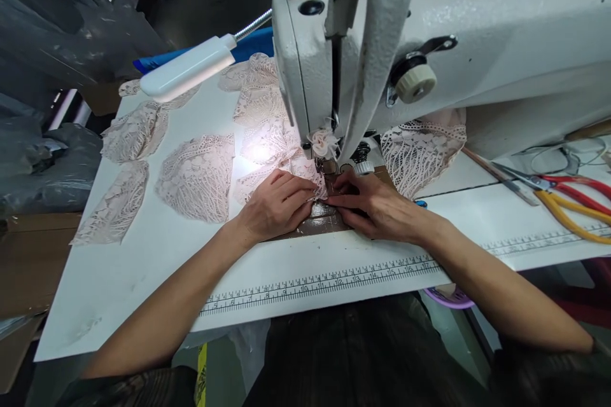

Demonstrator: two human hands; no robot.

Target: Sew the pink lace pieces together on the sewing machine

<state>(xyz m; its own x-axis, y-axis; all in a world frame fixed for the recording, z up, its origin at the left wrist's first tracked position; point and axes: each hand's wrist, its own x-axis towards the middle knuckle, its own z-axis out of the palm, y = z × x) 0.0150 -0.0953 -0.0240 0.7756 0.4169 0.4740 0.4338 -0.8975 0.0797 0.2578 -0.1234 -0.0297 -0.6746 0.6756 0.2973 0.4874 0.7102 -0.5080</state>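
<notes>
A person's two bare hands work close together at the needle of a white sewing machine (305, 70), seen from above. A piece of pale lace (305, 170) lies beneath the needle area, just beyond the fingertips and mostly toward the left, so the left hand (281, 203) is nearer to most of it. Its visible part seems to stretch leftward from the needle, but the machine head and fingers hide too much to tell its long axis. The left hand rests palm down, fingers bent and pointing right, fingertips on the lace. The right hand (375, 203) comes in from the opposite side, fingers pointing left, fingertips at the lace's near right edge. A narrow gap separates the hands; whether either pinches the fabric cannot be told. Both forearms angle inward over the white tabletop (176, 273), above a metal plate (327, 221) and near a printed ruler (334, 284).
</notes>
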